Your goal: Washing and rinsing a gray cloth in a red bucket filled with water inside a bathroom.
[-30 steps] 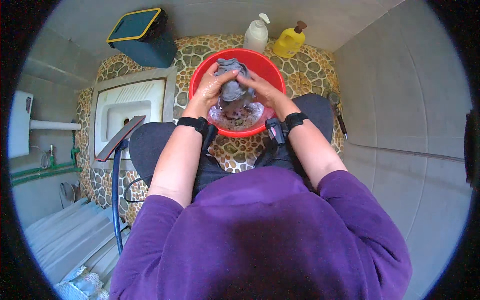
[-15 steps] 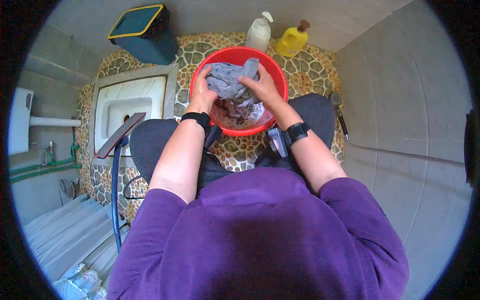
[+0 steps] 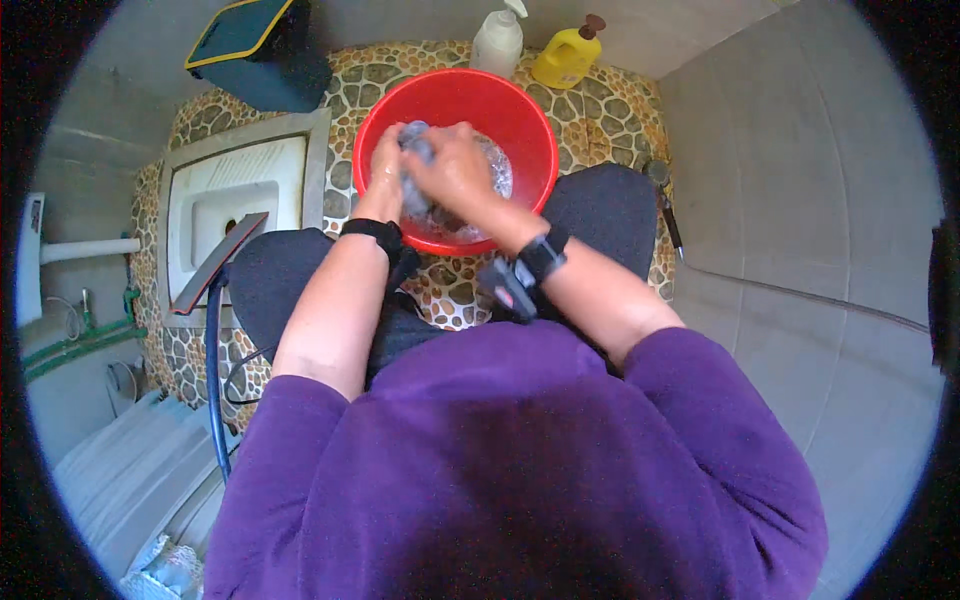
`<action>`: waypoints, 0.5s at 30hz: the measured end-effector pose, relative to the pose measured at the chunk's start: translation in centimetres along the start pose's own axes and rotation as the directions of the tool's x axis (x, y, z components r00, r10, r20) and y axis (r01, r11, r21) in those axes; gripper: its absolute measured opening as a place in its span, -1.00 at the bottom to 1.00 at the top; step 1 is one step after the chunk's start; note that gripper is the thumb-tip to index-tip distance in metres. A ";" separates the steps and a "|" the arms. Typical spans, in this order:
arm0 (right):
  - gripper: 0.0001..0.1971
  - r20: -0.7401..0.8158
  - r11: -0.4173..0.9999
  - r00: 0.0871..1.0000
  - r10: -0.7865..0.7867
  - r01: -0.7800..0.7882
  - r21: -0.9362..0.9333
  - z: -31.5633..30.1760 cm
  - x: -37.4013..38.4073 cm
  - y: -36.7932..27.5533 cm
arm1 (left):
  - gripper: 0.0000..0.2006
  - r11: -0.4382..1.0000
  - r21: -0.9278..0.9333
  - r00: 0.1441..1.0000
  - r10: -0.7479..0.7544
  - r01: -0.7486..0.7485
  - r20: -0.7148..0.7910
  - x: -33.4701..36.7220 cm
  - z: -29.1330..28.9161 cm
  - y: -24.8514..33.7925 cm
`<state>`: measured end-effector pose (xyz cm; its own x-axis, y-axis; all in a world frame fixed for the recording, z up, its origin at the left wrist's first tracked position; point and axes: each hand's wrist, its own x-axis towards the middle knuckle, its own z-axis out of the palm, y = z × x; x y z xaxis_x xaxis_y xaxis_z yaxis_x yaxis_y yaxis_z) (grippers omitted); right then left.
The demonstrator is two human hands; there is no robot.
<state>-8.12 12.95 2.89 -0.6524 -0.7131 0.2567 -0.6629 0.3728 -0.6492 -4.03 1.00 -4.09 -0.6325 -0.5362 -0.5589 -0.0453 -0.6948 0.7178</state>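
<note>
A wet grey cloth [image 3: 416, 146] is bunched up between my two hands, above the near left part of a red basin [image 3: 530, 130]. My left hand [image 3: 386, 170] is closed round its left side. From the right, my right hand [image 3: 455, 165] grips the same cloth, its fingers slightly blurred by motion. Part of the cloth hangs below the hands toward foamy water [image 3: 497, 172] in the basin. Whatever else lies in the water is mostly hidden by my right hand and wrist.
Behind the basin stand a white pump bottle [image 3: 497, 42] and a yellow bottle [image 3: 568, 55]. To the left are a dark bin [image 3: 262, 60], a squat toilet [image 3: 285, 165] and a floor squeegee [image 3: 220, 265]. A shower head [image 3: 657, 175] lies by the right wall.
My hands have drawn together, squeezing the spread cloth into a tight bunch. My right hand has moved left across the basin. The whole view has shifted slightly.
</note>
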 end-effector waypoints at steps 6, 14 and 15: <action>-0.60 0.167 0.956 0.945 0.282 -0.261 -0.135 -0.3 3.8 7.2 | -0.65 0.920 -0.271 0.956 -0.249 0.284 0.157 -2.4 5.4 -3.1; -0.51 0.822 -0.085 0.527 0.215 -0.829 0.553 -0.8 3.9 10.5 | -0.69 0.849 -0.526 0.989 0.024 0.057 0.146 -2.9 4.4 3.5; -0.52 0.847 -0.073 0.509 0.155 -0.849 0.523 -1.4 3.8 9.5 | -0.68 0.837 -0.546 0.995 0.035 0.024 0.098 -2.9 3.7 3.9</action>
<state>-17.46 14.60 -1.29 -0.1235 -0.8080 -0.5761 0.7944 0.2674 -0.5454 -5.27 1.63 1.87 -0.7061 -0.5107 -0.4905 0.3690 -0.8566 0.3606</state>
